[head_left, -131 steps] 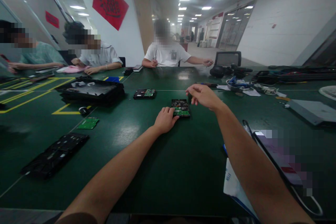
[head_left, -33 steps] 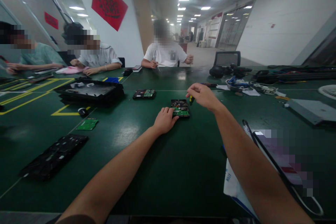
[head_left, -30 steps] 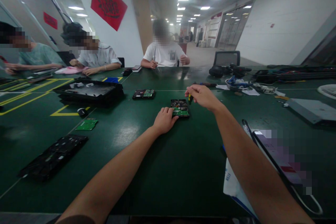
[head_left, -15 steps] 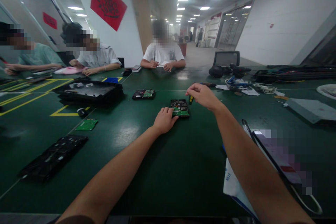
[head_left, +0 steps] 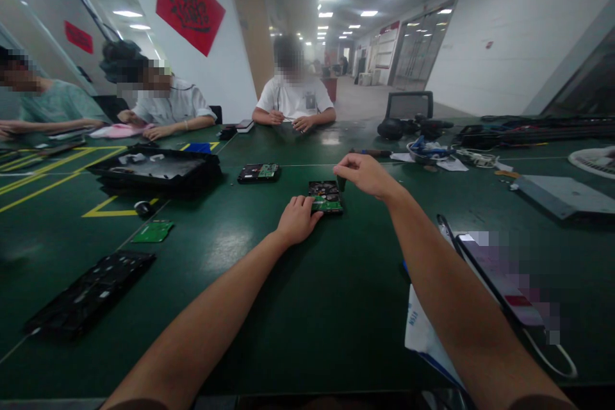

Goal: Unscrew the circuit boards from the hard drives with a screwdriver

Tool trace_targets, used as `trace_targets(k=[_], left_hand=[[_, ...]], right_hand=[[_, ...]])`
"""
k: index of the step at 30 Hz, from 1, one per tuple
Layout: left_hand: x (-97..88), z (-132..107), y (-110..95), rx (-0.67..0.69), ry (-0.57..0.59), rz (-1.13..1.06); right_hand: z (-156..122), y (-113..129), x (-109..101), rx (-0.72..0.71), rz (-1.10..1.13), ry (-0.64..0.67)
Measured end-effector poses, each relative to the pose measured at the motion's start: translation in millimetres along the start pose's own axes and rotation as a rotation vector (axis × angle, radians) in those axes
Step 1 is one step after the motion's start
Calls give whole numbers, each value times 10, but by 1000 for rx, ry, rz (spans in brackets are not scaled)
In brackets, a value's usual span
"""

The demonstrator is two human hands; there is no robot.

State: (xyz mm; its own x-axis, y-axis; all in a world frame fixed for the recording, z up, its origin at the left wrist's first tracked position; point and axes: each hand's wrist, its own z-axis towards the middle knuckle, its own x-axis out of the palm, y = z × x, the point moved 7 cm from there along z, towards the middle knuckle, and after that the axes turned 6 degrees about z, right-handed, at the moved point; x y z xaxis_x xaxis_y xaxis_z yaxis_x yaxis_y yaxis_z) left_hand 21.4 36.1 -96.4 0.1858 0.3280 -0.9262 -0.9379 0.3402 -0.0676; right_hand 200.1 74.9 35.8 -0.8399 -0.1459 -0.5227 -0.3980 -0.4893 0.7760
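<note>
My left hand [head_left: 298, 219] is closed on the left and near edges of a hard drive [head_left: 324, 189], which lies on the green table with its green circuit board towards me. Just above the drive's right side, my right hand [head_left: 364, 174] pinches a small screwdriver [head_left: 341, 183], dark and blurred, pointing downward. Its tip cannot be made out. A second hard drive [head_left: 258, 172] rests farther back to the left. Off to the left lie a loose green circuit board [head_left: 154, 231] and a black plastic frame [head_left: 91, 293].
Black trays [head_left: 154, 173] are stacked at left. Another screwdriver [head_left: 369, 152] lies behind my right hand, near cables [head_left: 430, 148]. On the right are a phone [head_left: 500, 278], a white packet [head_left: 420, 327] and a grey metal box [head_left: 567, 195]. Several people sit across the table.
The view has shifted slightly, so everything sits a little farther left. My left hand keeps its hold on the hard drive. The screwdriver's yellow part, visible before, no longer shows clearly under my right hand.
</note>
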Motion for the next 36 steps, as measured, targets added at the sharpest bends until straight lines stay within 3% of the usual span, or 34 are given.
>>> trace_targets(k=[5, 11, 14, 24, 28, 36], left_hand=[[14, 2, 6, 4, -5, 0], [37, 0, 6, 24, -18, 11], [48, 1, 11, 24, -26, 22], [55, 6, 19, 24, -28, 2], [48, 1, 19, 20, -31, -4], [50, 5, 16, 23, -25, 10]], right_hand=[[38, -134, -7, 63, -2, -112], [47, -182, 429, 94, 636, 50], [35, -180, 529, 92, 768, 32], [94, -352, 465, 64, 885, -58], [96, -355, 449, 37, 839, -59], [99, -397, 398, 51, 806, -177]])
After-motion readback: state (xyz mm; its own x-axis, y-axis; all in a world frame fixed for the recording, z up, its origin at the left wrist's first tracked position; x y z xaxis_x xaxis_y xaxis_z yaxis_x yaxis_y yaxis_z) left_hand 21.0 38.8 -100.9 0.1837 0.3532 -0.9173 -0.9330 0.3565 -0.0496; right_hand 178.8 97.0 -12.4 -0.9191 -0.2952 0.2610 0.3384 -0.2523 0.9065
